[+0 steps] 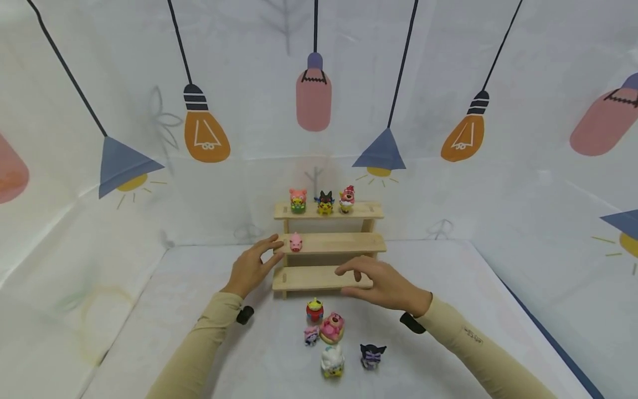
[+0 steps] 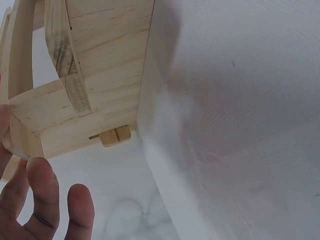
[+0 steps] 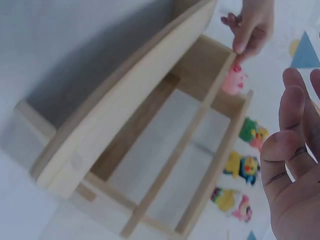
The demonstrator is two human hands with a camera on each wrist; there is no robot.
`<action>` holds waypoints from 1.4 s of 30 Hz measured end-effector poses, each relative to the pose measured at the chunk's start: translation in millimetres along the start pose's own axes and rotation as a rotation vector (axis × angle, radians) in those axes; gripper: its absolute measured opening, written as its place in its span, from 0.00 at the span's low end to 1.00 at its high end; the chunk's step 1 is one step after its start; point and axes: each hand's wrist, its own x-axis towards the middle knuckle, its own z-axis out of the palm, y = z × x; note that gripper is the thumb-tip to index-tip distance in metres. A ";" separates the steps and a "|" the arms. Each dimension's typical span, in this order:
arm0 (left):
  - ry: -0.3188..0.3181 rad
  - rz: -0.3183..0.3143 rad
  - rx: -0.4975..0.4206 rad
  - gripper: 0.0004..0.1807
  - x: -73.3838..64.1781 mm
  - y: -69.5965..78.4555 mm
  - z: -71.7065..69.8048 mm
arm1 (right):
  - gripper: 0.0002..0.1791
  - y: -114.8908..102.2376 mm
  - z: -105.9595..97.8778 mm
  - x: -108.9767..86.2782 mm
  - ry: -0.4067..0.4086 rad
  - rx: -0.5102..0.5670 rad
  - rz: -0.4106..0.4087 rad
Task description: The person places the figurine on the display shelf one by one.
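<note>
A three-tier wooden shelf (image 1: pixel 331 280) stands on the white table. My left hand (image 1: pixel 253 269) is at the left end of its middle tier, fingers spread and fingertips right at the board's end, beside a pink pig figurine (image 1: pixel 296 243). The left wrist view shows those fingers (image 2: pixel 42 185) close to the wood. Over the right part of the bottom tier, my right hand (image 1: pixel 381 282) hovers with loosely bent fingers and nothing between them. On the top tier stand a pink-and-green figurine (image 1: pixel 298 201), a dark-hooded yellow one (image 1: pixel 325 203) and a pink bear in a red hat (image 1: pixel 347 199).
In front of the shelf are a red figurine (image 1: pixel 314 310), a pink bear (image 1: pixel 332 328), a small purple-pink figurine (image 1: pixel 311 335), a white-and-yellow one (image 1: pixel 332 360) and a black-and-purple one (image 1: pixel 371 356). A white backdrop (image 1: pixel 259 183) with printed lamps rises behind.
</note>
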 end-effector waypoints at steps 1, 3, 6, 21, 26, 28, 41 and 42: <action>0.001 -0.003 -0.003 0.19 0.3 -0.3 -0.2 | 0.21 -0.7 -3.1 -3.0 0.013 -0.006 0.000; -0.001 -0.008 -0.002 0.20 0.8 -0.9 0.0 | 0.21 -1.5 -9.1 -9.3 0.038 -0.016 0.008; -0.007 -0.012 0.000 0.20 1.2 -1.3 0.6 | 0.22 -2.0 -16.1 -21.0 0.081 -0.064 0.005; 0.005 -0.005 0.008 0.20 2.7 1.7 1.1 | 0.26 -6.7 -25.2 -95.8 0.117 -0.159 0.217; -0.004 -0.009 0.010 0.20 3.1 -0.1 1.9 | 0.25 -4.8 -21.8 -117.2 0.117 -0.093 0.293; -0.006 -0.008 0.007 0.21 2.7 -0.6 1.7 | 0.26 -6.0 -15.6 -123.8 0.101 -0.052 0.303; -0.008 -0.011 -0.004 0.20 -0.9 0.4 1.1 | 0.28 -11.3 28.1 -134.3 -0.049 0.172 0.201; -0.006 -0.008 -0.004 0.20 -0.6 0.4 1.5 | 0.27 -11.1 30.0 -134.7 -0.052 0.182 0.198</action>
